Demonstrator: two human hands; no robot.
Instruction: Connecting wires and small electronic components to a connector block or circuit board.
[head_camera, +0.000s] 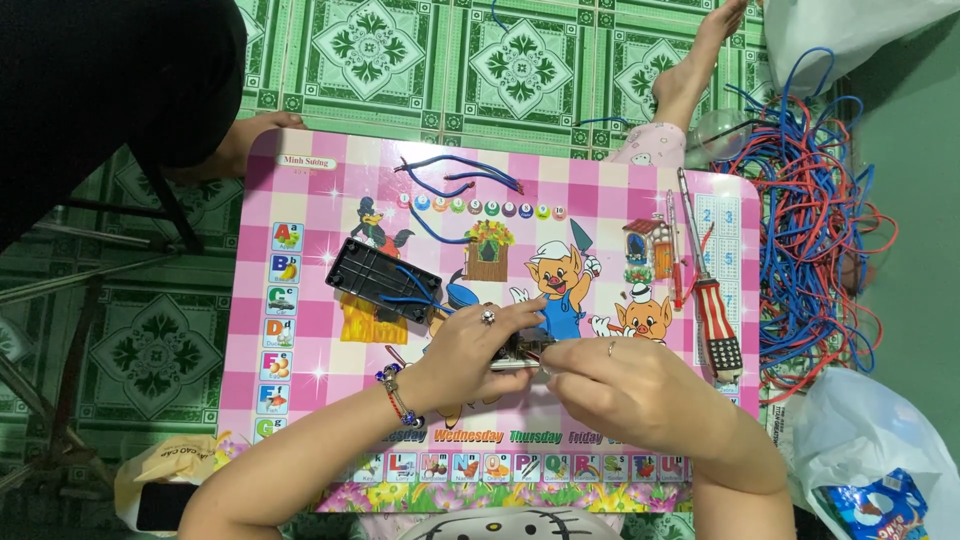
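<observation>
Both my hands meet over the middle of a pink checked cartoon table (300, 345). My left hand (470, 345), with a ring and a beaded bracelet, pinches a small dark electrical part (522, 350) from the left. My right hand (625, 385), also ringed, grips the same part from the right with fingers closed. Just left of my hands lies a black plastic box (380, 280) with blue wires (412, 292) coming out of it. Most of the small part is hidden by my fingers.
A red-and-white striped screwdriver (715, 315) lies on the table's right side beside a thin red tool (674, 255). Loose blue wire pieces (455, 175) lie at the far edge. A tangle of blue and red wires (810, 220) sits right. Another person's foot (690, 70) and arm (240, 140) are nearby.
</observation>
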